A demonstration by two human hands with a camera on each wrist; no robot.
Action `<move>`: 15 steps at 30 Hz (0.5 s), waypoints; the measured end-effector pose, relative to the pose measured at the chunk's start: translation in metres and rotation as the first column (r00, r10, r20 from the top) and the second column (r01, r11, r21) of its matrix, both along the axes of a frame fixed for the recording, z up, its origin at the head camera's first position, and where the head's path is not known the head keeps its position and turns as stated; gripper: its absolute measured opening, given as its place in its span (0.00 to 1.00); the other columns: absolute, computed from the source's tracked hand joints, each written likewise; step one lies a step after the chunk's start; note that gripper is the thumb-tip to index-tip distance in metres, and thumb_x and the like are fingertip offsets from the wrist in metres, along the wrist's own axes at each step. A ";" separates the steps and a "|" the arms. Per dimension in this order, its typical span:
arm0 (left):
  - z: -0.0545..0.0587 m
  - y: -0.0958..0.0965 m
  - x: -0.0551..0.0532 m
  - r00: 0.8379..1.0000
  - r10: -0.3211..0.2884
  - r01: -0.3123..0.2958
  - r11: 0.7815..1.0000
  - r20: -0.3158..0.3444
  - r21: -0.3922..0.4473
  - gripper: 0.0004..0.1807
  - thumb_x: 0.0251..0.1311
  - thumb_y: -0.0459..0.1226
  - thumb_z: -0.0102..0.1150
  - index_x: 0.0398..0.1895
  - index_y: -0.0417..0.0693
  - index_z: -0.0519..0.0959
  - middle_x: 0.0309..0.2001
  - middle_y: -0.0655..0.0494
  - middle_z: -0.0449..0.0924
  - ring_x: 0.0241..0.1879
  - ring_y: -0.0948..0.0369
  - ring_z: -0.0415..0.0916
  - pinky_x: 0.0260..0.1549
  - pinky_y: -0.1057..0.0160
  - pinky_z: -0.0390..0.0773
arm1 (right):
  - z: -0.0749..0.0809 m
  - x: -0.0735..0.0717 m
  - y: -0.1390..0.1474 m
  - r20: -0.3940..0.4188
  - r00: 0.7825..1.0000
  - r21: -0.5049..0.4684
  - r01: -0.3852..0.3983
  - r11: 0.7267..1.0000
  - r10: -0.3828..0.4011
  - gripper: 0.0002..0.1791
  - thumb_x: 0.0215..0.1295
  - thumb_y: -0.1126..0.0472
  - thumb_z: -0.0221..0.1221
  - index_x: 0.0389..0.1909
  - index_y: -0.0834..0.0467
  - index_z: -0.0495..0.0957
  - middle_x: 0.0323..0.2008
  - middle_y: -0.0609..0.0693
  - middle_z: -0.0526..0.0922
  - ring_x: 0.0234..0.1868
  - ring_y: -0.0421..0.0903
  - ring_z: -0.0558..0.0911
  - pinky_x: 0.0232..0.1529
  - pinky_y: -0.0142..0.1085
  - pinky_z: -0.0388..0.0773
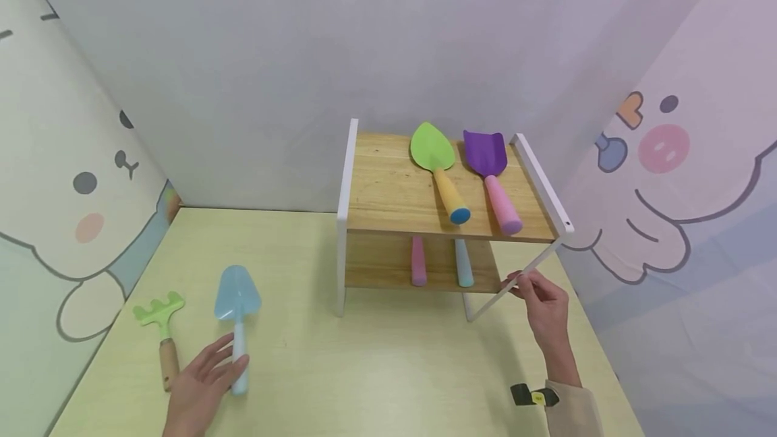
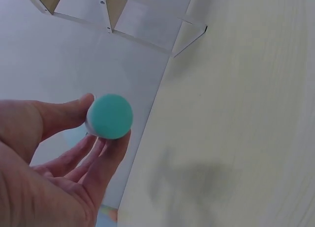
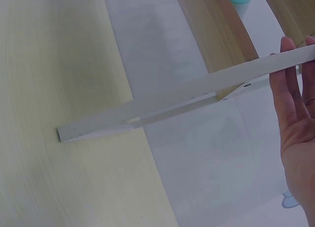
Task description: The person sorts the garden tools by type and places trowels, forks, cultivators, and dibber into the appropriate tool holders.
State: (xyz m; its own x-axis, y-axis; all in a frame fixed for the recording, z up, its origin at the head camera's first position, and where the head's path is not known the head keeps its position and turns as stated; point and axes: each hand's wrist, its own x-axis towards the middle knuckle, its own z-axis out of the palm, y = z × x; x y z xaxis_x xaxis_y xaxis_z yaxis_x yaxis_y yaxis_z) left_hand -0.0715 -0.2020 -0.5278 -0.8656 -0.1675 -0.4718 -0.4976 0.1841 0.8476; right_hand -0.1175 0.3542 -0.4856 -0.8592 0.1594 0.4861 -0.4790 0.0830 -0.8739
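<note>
My left hand [image 1: 203,383] pinches the handle of a light blue trowel [image 1: 238,295] between thumb and fingers, blade pointing away. In the left wrist view the handle's round teal end [image 2: 112,116] faces the camera, and a shadow falls on the table beside it. Over at the right, my right hand [image 1: 546,305] grips the slanted white side leg of a two-tier wooden shelf [image 1: 382,187]. The right wrist view has its fingers [image 3: 283,96] behind that white bar [image 3: 187,91], fingertips showing past the edge.
On the shelf top lie a green trowel with a yellow handle [image 1: 450,197] and a purple shovel with a pink handle [image 1: 500,204]. Pink [image 1: 419,261] and light blue [image 1: 464,263] handles show on the lower tier. A green hand rake [image 1: 168,356] lies left of the trowel. Printed walls enclose the table.
</note>
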 end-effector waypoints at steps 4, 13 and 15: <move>0.004 0.007 0.006 0.999 0.024 -0.022 0.999 -0.029 0.045 0.41 0.62 0.47 0.73 0.75 0.48 0.66 0.49 0.75 0.82 0.43 0.78 0.79 0.43 0.75 0.80 | -0.001 0.000 0.000 0.008 1.000 0.005 0.013 1.000 -0.013 0.08 0.75 0.77 0.52 0.38 0.79 0.78 0.38 0.48 0.89 0.38 0.41 0.89 0.43 0.33 0.86; 0.014 0.033 0.015 0.981 0.087 -0.059 0.986 -0.176 0.157 0.33 0.60 0.35 0.75 0.68 0.44 0.74 0.45 0.77 0.85 0.44 0.72 0.83 0.41 0.73 0.83 | -0.003 -0.002 0.001 -0.004 1.000 0.001 0.012 1.000 -0.012 0.09 0.75 0.77 0.52 0.38 0.77 0.80 0.37 0.50 0.88 0.37 0.42 0.89 0.43 0.34 0.86; 0.016 0.037 0.016 0.978 0.074 -0.043 0.987 -0.194 0.157 0.33 0.60 0.34 0.74 0.68 0.44 0.74 0.46 0.76 0.85 0.45 0.70 0.84 0.41 0.72 0.83 | -0.003 -0.002 0.001 -0.011 1.000 0.002 0.006 1.000 -0.006 0.09 0.75 0.77 0.52 0.38 0.77 0.80 0.37 0.51 0.88 0.38 0.42 0.89 0.43 0.34 0.86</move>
State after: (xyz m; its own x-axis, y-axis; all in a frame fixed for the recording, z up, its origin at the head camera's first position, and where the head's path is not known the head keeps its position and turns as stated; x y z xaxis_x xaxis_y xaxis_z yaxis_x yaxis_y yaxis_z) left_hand -0.0559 -0.1652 -0.5118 -0.9352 -0.1607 -0.3156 -0.3231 0.0220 0.9461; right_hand -0.1199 0.3551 -0.4888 -0.8530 0.1632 0.4958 -0.4880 0.0877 -0.8684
